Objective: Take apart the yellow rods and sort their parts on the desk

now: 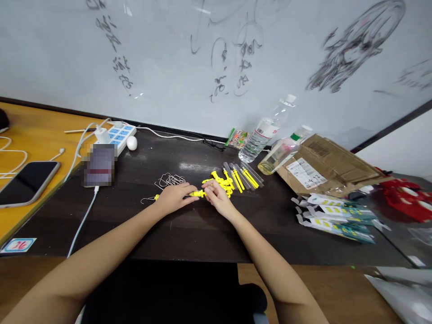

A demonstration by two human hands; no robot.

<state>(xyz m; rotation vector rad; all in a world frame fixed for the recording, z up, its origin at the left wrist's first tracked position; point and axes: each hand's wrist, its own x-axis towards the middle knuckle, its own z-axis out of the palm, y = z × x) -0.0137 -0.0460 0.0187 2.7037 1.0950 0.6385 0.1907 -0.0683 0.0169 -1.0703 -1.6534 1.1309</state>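
A small yellow plastic piece (pixel 197 194) is held between my two hands above the dark table, its ends hidden by fingers. My left hand (pixel 173 198) pinches it from the left, and my right hand (pixel 219 199) grips it from the right. A thin hooked wire with a yellow part (pixel 156 197) shows past the left hand's outer side. Behind that hand lies a heap of bent metal wires (pixel 168 180). Just beyond the right hand is a pile of yellow plastic pieces (pixel 222 182). Several clear tubes with yellow rods (pixel 242 176) lie to its right.
A clear water bottle (pixel 258 139) and a bottle with yellowish liquid (pixel 283 150) stand near the whiteboard (pixel 162 54). Rightward are a cardboard package (pixel 324 166) and printed packets (pixel 337 218). On the left are a power strip (pixel 121 135), a charging phone (pixel 100 165) and another phone (pixel 29 182).
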